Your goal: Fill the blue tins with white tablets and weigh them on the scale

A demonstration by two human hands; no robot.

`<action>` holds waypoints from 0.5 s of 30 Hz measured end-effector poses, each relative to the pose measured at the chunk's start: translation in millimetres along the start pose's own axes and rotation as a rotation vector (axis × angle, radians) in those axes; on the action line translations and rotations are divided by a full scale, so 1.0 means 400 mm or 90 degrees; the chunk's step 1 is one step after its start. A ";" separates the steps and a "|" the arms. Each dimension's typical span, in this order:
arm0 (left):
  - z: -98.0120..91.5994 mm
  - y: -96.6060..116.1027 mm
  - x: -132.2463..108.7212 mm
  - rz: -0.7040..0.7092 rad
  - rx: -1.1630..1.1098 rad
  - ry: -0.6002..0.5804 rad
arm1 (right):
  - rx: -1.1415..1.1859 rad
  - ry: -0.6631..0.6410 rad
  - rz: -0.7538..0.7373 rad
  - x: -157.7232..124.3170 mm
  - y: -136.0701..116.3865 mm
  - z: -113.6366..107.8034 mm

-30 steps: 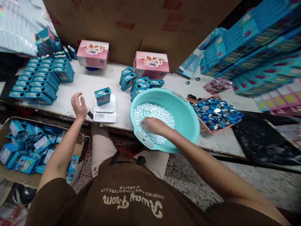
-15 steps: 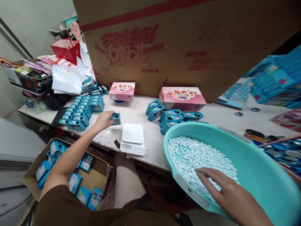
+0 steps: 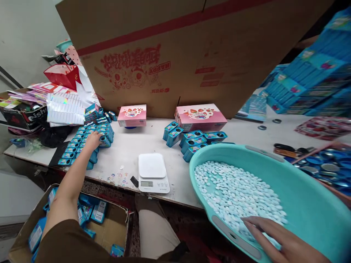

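Left hand [image 3: 93, 140] on tin rows [image 3: 77, 142], grip unclear; right hand [image 3: 285, 243] spread on tablets [image 3: 233, 186] in one basin [image 3: 307, 208].

The white flat worktop [image 3: 131, 146] carries:
- rows of small blue rectangular tins [image 3: 71, 146] under the left hand [image 3: 92, 140];
- a white digital scale [image 3: 152, 171] to the right of that hand;
- a round teal plastic basin [image 3: 219, 148] around the right hand [image 3: 279, 237];
- two pink cardboard boxes [image 3: 132, 115] beyond both hands.

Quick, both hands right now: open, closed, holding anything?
Left hand: curled over a blue tin in the rows; firm grip cannot be told.
Right hand: open, laid flat on the white tablets in the basin.
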State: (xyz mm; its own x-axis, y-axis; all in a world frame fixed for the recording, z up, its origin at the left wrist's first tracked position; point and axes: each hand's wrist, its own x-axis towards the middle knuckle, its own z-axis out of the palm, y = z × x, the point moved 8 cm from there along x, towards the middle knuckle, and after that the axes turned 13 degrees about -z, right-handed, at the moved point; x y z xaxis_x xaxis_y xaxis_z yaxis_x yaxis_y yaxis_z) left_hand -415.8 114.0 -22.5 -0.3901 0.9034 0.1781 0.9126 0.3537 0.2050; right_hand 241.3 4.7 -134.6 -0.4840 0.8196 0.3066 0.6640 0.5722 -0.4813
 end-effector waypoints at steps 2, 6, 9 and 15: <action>-0.005 -0.006 0.002 -0.010 -0.013 0.004 | 0.005 -0.009 0.007 0.002 -0.002 -0.003; -0.024 0.018 -0.024 -0.031 -0.033 0.040 | 0.011 -0.016 0.026 0.023 -0.030 -0.021; -0.020 0.136 -0.053 0.026 -0.044 0.072 | 0.022 -0.037 0.033 0.046 -0.066 -0.036; 0.104 0.604 -0.143 0.228 -0.094 0.020 | 0.042 -0.027 0.028 0.066 -0.108 -0.063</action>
State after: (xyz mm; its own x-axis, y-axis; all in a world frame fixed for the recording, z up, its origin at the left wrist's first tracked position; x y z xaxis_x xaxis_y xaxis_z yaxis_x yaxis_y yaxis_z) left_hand -167.9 157.8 -23.2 -0.0556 0.9547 0.2923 0.9652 -0.0235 0.2605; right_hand 214.0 2.4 -85.1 -0.4798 0.8412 0.2494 0.6466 0.5311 -0.5476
